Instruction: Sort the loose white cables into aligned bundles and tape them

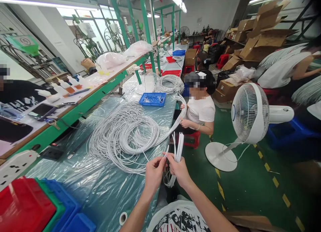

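Note:
My right hand (179, 168) is wrapped round a bundle of white cables (179, 147), whose ends stand upright above the fist. Close beside it, my left hand (154, 171) pinches a single white cable (167, 151) near its end, with the fingertips of both hands almost meeting. Some cable hangs in loops below the hands. Large coils of white cable (140, 135) lie on the plastic-covered table (100, 188), just beyond my left hand.
A person (200, 108) in a white shirt sits at the table's right side, handling cables. A blue tray (152, 99) holds small parts. Stacked bins (27, 205) stand at the lower left, a roll (123, 218) near the front. A white fan (248, 115) stands right.

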A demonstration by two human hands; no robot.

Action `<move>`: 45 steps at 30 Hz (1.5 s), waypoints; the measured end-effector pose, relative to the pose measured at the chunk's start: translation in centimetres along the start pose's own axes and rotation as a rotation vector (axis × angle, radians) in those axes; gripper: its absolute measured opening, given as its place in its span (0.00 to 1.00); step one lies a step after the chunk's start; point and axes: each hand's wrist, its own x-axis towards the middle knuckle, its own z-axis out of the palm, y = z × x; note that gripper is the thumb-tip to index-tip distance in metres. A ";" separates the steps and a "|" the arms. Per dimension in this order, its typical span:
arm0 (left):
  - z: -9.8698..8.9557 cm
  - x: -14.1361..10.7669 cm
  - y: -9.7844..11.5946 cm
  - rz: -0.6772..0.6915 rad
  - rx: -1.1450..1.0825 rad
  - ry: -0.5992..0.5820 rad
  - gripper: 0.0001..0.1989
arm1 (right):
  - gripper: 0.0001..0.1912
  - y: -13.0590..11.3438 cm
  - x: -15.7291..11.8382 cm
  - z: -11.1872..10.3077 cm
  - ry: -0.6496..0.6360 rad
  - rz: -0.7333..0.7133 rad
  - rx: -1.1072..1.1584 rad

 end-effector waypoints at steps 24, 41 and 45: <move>2.0 -1.6 1.7 0.253 0.339 -0.107 0.17 | 0.41 -2.1 -0.7 0.2 -0.018 0.097 0.131; 0.8 -2.4 0.1 0.299 0.409 -0.288 0.26 | 0.27 -1.5 1.1 -2.5 0.003 -0.022 0.056; 0.3 -1.8 -2.0 0.124 0.301 -0.396 0.36 | 0.29 -2.9 1.0 -2.2 -0.080 -0.113 0.091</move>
